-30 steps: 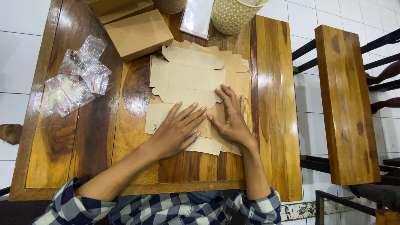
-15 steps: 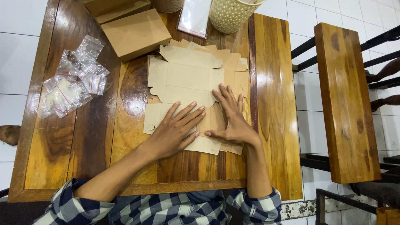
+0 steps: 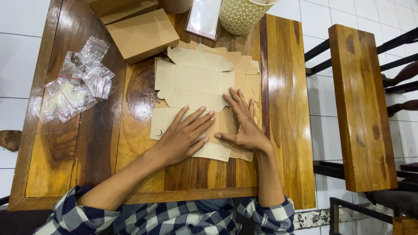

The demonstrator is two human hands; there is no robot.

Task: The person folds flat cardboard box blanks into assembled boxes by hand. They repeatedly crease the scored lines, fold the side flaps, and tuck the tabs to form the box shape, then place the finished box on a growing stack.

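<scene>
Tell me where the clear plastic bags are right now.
In the head view, the clear plastic bags lie in a loose heap on the wooden table's left side, left of the flat cardboard sheets, below the folded box.

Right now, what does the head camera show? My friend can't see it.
Both hands, left and right, press flat on a cardboard stack on a wooden table. Plastic bags lie left, a closed box and basket behind.
</scene>
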